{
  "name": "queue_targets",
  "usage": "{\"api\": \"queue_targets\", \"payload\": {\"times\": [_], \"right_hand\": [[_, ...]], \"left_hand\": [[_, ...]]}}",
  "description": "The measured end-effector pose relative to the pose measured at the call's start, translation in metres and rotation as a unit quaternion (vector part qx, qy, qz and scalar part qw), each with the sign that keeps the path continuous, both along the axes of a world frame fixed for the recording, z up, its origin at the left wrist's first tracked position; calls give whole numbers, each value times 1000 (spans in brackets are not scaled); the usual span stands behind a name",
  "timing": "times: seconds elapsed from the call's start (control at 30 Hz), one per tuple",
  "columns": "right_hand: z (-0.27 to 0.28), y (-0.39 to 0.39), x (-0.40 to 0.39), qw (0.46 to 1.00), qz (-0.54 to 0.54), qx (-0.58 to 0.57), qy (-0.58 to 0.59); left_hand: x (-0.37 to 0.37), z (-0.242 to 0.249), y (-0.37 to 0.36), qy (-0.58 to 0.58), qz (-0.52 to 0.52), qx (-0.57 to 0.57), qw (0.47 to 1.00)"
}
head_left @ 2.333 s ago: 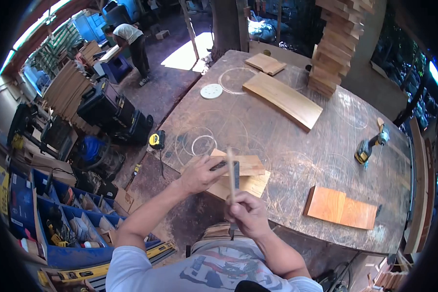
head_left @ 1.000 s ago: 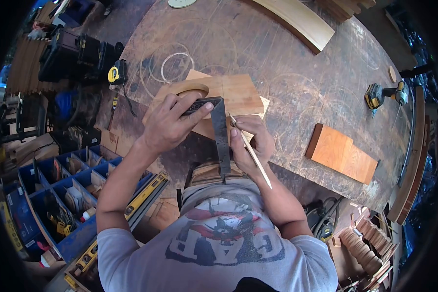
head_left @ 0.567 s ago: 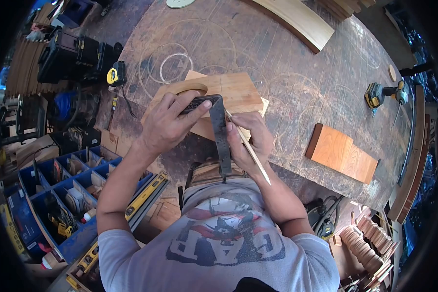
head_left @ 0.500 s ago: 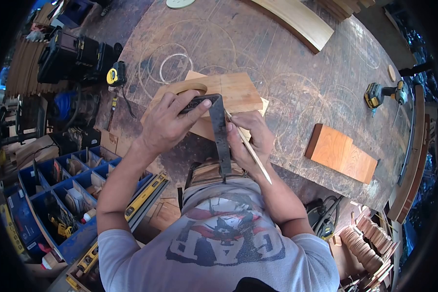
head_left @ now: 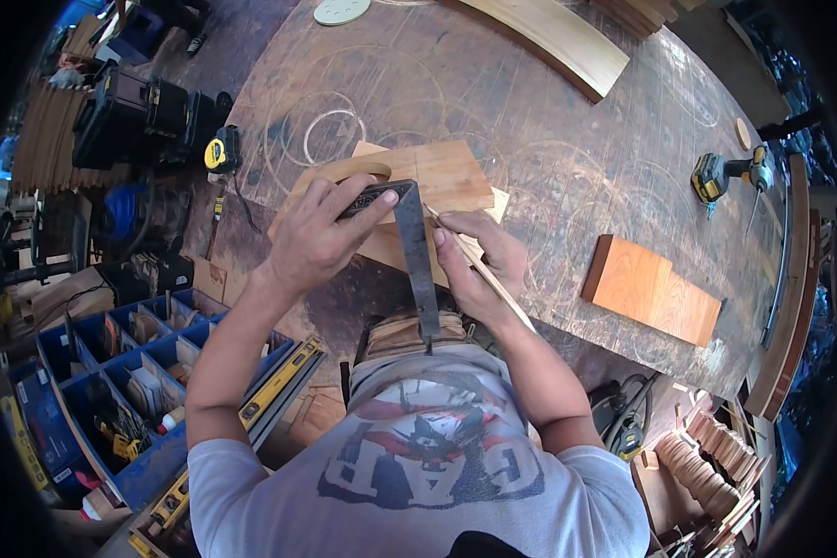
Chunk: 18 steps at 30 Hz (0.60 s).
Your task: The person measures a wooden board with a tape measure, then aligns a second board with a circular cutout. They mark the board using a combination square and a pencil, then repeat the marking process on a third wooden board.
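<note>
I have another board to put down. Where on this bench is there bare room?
Bare bench lies between the long plank, the drill and the orange block. It is crowded at the near edge, where both hands work a square on stacked boards.

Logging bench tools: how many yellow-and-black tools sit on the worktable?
2: a tape measure at the table's left edge and a cordless drill near the right edge. Others may lie beyond the frame.
</note>
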State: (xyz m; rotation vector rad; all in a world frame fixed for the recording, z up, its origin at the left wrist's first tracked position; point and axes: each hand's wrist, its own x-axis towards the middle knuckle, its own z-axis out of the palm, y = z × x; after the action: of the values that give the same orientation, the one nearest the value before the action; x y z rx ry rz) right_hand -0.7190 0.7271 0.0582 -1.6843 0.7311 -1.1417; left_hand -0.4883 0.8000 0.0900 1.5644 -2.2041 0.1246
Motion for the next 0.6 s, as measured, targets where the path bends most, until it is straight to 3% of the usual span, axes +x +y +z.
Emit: {"api": "queue_targets", "payload": {"times": [0.23,0.33,0.6], "right_hand": [[-9,-5,4,997,24,-71,-21],[-8,1,3,998,-10,-8,-57],[0,-7,6,997,-11,-77,-9]], "left_hand": [[1,1,-1,9,-6,-3,1000],[-1,8,-2,11,-7,4,1000],[2,-1,-2,10,5,-1,1000]]}}
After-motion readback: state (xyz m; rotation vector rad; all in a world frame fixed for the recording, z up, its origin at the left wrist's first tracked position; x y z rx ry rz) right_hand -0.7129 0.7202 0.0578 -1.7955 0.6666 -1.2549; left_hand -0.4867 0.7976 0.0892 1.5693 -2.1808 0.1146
